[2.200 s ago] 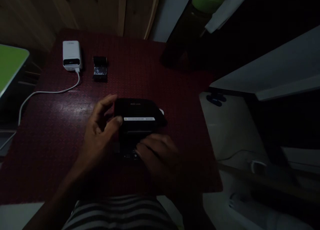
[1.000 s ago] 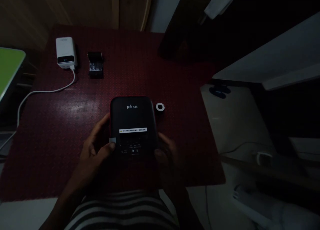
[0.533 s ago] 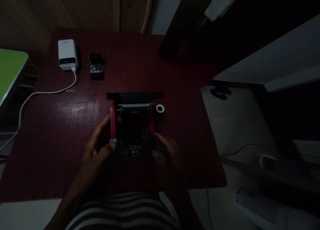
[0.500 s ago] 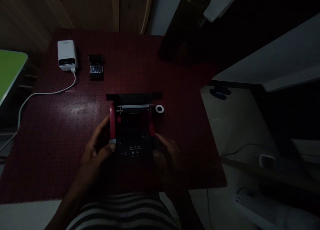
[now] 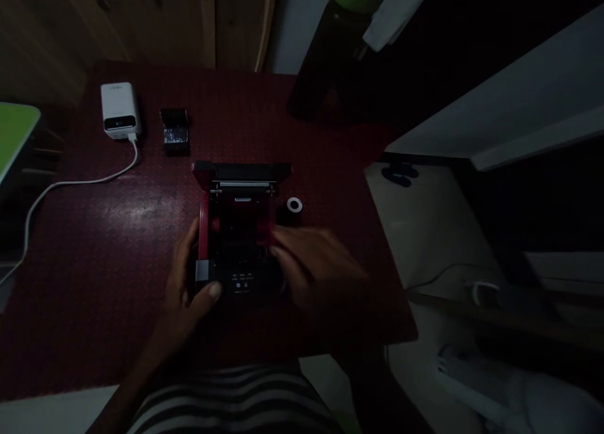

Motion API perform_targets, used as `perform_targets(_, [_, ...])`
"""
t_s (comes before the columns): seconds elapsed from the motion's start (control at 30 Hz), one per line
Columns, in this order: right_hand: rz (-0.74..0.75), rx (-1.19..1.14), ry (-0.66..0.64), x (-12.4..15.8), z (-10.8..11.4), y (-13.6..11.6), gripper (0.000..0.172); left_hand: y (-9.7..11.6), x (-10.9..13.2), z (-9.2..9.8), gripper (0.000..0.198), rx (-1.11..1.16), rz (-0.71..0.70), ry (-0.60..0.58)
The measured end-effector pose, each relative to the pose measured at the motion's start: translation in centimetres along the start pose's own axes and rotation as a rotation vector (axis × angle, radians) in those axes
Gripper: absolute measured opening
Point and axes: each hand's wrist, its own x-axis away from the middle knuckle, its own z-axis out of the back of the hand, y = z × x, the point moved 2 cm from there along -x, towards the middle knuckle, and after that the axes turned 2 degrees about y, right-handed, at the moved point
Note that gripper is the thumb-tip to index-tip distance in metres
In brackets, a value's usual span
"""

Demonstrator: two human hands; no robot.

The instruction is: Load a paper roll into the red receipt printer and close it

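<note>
A small black and red label printer [image 5: 245, 273] sits on the table with its lid [image 5: 243, 172] raised toward the back. Its red-sided inner bay is dark, and what lies inside is hard to make out. My left hand [image 5: 186, 289] grips the left side, thumb on the front panel and fingers along the outer wall. At the right side of the bay is my right hand [image 5: 314, 264], its fingers pointing left over the edge and blurred. Whether they hold anything cannot be told. Just right of the lid stands a small roll with a white end [image 5: 294, 205].
A white power bank [image 5: 117, 107] with a white cable [image 5: 89, 182] stands at the back left of the red table [image 5: 117, 258]. Beside it lies a small black item with a shiny face [image 5: 176, 135]. A tall green-capped bottle [image 5: 325, 50] stands at the back right.
My right hand has risen from the printer's front right corner to the right edge of its bay. The lid's underside and the bay show more now. The view has shifted slightly.
</note>
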Motion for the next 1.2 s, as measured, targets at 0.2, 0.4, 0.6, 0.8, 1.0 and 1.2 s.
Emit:
perform_targets(0.2, [0.121,0.209,-0.666,-6.4,-3.4,-2.7,0.029,-0.8,0.3,-0.3,0.109,-0.175,-0.119,-0.070])
perform_targets(0.4, [0.102,0.275,-0.801,-7.9,-4.4,-2.6,0.034,-1.7,-0.1,-0.4,0.114,-0.264,-0.268,-0.052])
perform_targets(0.6, [0.108,0.264,-0.747,-7.9,-3.4,-3.3,0.032,-2.2,-0.2,-0.3,0.114,-0.277,-0.258,-0.047])
perform_targets(0.8, [0.192,-0.080,-0.302,-4.9,1.2,-2.5,0.022,-1.7,-0.3,-0.3,0.113,-0.241,-0.203,-0.054])
perform_targets(1.0, [-0.102,-0.432,0.016,1.1,7.7,3.9,0.024,-1.4,-0.2,-0.2,0.109,-0.234,-0.184,-0.047])
perform_targets(1.2, [-0.501,-0.522,-0.016,6.4,3.0,8.7,0.028,-2.0,0.1,-0.2,0.112,-0.179,-0.099,0.011])
